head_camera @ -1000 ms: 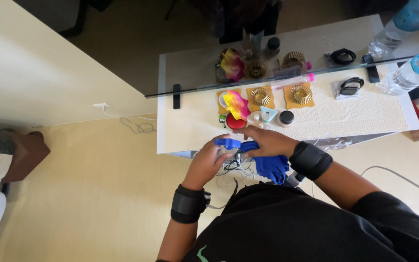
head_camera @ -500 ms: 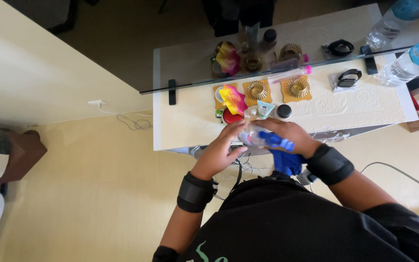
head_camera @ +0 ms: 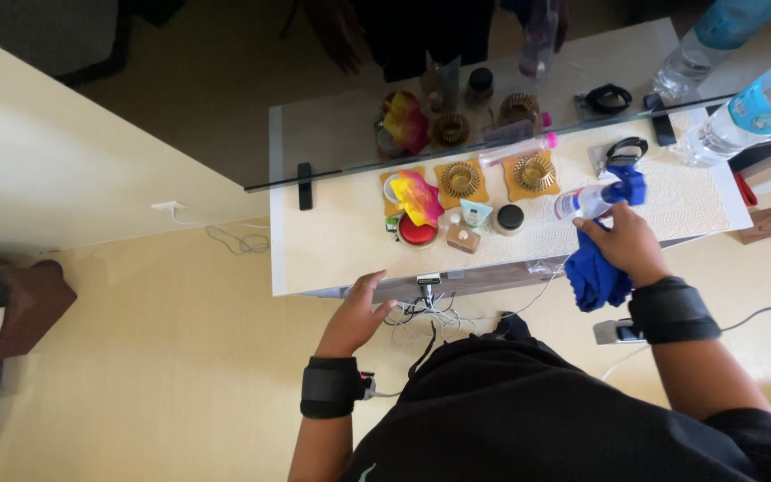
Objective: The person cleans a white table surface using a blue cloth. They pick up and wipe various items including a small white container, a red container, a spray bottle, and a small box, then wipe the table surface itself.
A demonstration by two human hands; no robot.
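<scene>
The right hand is closed around two things at once: a small clear spray bottle with a blue trigger head, which lies tilted over the surface with its body pointing left, and a blue cloth, bunched under the palm and hanging down past the near edge of the surface. A black band sits on that wrist. The bottle is near the right end of the surface, just above the near edge, over a pale textured mat that covers the right part.

The left hand grasps nothing; its fingers are loosely spread and the fingertips lie at the near edge of the surface, towards its left half. It wears a black band as well. Below the edge between the two hands hangs a tangle of cables.

Left of the bottle, along the middle of the surface, stand a small black-lidded jar, a pale blue tube, a small wooden block and a red round tin. Behind them a pink and yellow flower-shaped item rests beside two gold ring-shaped pieces on tan squares. A pink-capped tube lies at the far edge by the mirror. Two plastic water bottles stand at the far right corner.
</scene>
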